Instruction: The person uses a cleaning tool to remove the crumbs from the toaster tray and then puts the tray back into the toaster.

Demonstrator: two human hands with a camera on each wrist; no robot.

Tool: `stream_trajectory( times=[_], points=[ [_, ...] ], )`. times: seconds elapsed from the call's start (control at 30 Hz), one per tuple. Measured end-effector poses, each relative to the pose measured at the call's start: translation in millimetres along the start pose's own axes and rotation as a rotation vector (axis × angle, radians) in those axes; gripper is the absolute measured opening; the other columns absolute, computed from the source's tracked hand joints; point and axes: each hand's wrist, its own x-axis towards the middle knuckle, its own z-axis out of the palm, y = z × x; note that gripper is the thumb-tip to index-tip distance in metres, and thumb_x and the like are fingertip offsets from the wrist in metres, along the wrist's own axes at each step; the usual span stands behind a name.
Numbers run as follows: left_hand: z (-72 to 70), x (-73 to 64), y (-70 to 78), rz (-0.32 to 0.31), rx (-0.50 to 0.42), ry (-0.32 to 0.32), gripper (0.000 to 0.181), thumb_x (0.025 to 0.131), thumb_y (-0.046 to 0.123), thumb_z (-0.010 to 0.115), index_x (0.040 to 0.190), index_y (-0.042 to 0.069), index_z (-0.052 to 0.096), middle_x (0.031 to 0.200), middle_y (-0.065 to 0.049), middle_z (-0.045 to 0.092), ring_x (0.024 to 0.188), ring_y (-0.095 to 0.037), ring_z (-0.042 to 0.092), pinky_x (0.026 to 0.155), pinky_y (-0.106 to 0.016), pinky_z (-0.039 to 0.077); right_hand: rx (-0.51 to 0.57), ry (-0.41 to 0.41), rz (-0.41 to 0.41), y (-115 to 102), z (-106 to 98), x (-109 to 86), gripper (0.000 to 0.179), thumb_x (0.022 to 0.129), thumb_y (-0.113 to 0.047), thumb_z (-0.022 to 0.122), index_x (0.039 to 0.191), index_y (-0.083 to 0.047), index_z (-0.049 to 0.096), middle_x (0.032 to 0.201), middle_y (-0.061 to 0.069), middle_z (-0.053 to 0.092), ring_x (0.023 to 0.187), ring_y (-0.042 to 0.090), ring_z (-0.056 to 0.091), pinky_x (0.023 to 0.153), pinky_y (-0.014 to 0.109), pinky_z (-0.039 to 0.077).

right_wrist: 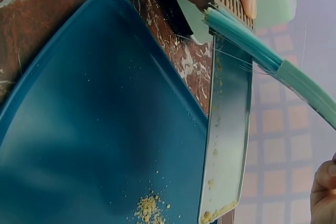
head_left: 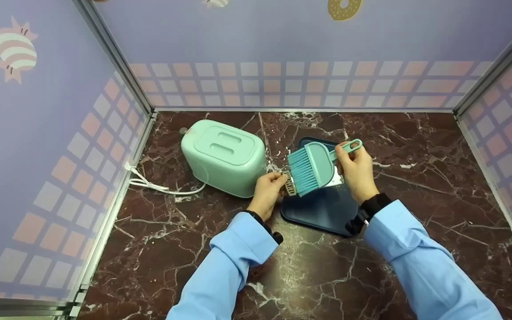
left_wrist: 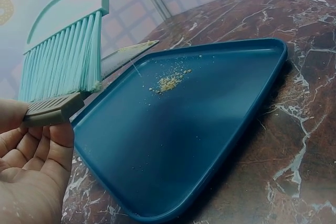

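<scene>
My left hand pinches the brown slotted handle of a metal crumb tray. The crumb tray is tilted over a dark blue tray, with crumbs along its edge and lower end in the right wrist view. In my right hand is a mint-green brush, gripped by its handle. Its teal bristles meet the crumb tray near the slotted handle. A small pile of yellowish crumbs lies on the blue tray.
A mint-green toaster stands left of the blue tray, close to my left hand. Its white cord runs to the left wall. Crumbs are scattered on the marbled tabletop between toaster and tray. Patterned panels enclose the back and sides.
</scene>
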Motion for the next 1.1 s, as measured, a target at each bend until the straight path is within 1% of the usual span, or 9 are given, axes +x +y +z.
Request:
stream_trajectory(
  times=[0.1, 0.23, 0.37, 0.47, 0.57, 0.8, 0.9, 1.0, 1.1],
  points=[
    [0.3, -0.2, -0.5, 0.012, -0.009, -0.008, 0.022, 0.104, 0.011, 0.060, 0.115, -0.008, 0.065, 0.087, -0.004, 0.063, 0.070, -0.015, 0.058, 0.071, -0.034, 0.053, -0.013, -0.007, 0.004, -2.9, -3.4, -2.2, 0.028, 0.106, -0.017, 0.056, 0.120, 0.008, 0.054, 0.070, 0.005, 0.055, 0.056, 0.014, 0.047, 0.052, 0.026, 0.039],
    [-0.4, -0.1, -0.7, 0.007, -0.030, -0.007, 0.021, 0.104, 0.010, 0.060, 0.114, -0.008, 0.065, 0.086, -0.004, 0.062, 0.069, -0.014, 0.058, 0.070, -0.032, 0.052, -0.029, 0.000, 0.019, -2.6, -7.0, -2.3, 0.029, 0.107, -0.017, 0.056, 0.122, 0.007, 0.054, 0.073, 0.003, 0.056, 0.059, 0.014, 0.049, 0.054, 0.025, 0.041],
    [-0.5, -0.4, -0.3, 0.005, -0.050, 0.000, 0.021, 0.104, 0.009, 0.060, 0.114, -0.008, 0.065, 0.087, -0.004, 0.062, 0.069, -0.013, 0.058, 0.067, -0.027, 0.052, -0.050, 0.032, 0.017, 12.6, -14.4, 3.8, 0.028, 0.107, -0.020, 0.056, 0.121, 0.004, 0.056, 0.073, 0.002, 0.056, 0.058, 0.011, 0.049, 0.055, 0.024, 0.043],
    [-0.5, -1.1, 0.1, 0.012, -0.063, 0.002, 0.022, 0.104, 0.008, 0.059, 0.115, -0.010, 0.064, 0.088, -0.005, 0.063, 0.070, -0.013, 0.060, 0.065, -0.025, 0.053, -0.063, 0.057, 0.016, 26.7, -21.3, 9.3, 0.028, 0.106, -0.026, 0.058, 0.119, -0.001, 0.057, 0.075, 0.002, 0.056, 0.059, 0.012, 0.050, 0.056, 0.024, 0.043],
    [-0.8, -0.9, 0.0, 0.016, -0.070, 0.001, 0.023, 0.104, 0.007, 0.058, 0.115, -0.012, 0.064, 0.088, -0.005, 0.063, 0.070, -0.012, 0.061, 0.065, -0.024, 0.053, -0.087, 0.074, 0.007, 32.9, -27.1, 10.7, 0.029, 0.105, -0.033, 0.059, 0.117, -0.006, 0.058, 0.075, 0.003, 0.056, 0.060, 0.013, 0.049, 0.056, 0.025, 0.042],
    [-2.1, -0.4, -1.0, 0.011, -0.077, 0.005, 0.019, 0.104, 0.006, 0.058, 0.112, -0.010, 0.064, 0.087, -0.003, 0.062, 0.069, -0.012, 0.060, 0.064, -0.024, 0.052, -0.079, 0.098, 0.035, 4.1, -32.7, -0.5, 0.028, 0.106, -0.018, 0.057, 0.121, 0.006, 0.055, 0.077, 0.008, 0.058, 0.061, 0.015, 0.050, 0.057, 0.026, 0.044],
    [-2.7, -0.7, -0.4, 0.009, -0.066, 0.011, 0.022, 0.104, 0.005, 0.058, 0.117, -0.012, 0.063, 0.089, -0.003, 0.062, 0.070, -0.012, 0.060, 0.065, -0.024, 0.052, -0.125, 0.117, 0.025, 4.0, -38.4, -0.3, 0.028, 0.106, -0.018, 0.057, 0.120, 0.006, 0.057, 0.077, 0.009, 0.058, 0.059, 0.015, 0.051, 0.057, 0.027, 0.045],
    [-3.2, -1.1, 0.2, 0.010, -0.048, 0.016, 0.026, 0.104, 0.006, 0.058, 0.122, -0.013, 0.061, 0.090, -0.004, 0.061, 0.072, -0.011, 0.059, 0.066, -0.024, 0.051, -0.194, 0.135, 0.004, 3.8, -44.5, 0.1, 0.028, 0.106, -0.018, 0.057, 0.119, 0.007, 0.057, 0.075, 0.010, 0.059, 0.056, 0.013, 0.052, 0.055, 0.024, 0.045],
    [-3.6, -1.3, 0.8, 0.013, -0.042, 0.020, 0.028, 0.104, 0.006, 0.058, 0.124, -0.013, 0.060, 0.091, -0.004, 0.062, 0.073, -0.011, 0.059, 0.066, -0.023, 0.051, -0.229, 0.151, -0.005, 4.7, -50.2, 0.8, 0.029, 0.106, -0.018, 0.057, 0.120, 0.007, 0.058, 0.073, 0.008, 0.060, 0.055, 0.012, 0.053, 0.053, 0.021, 0.046]
  ],
)
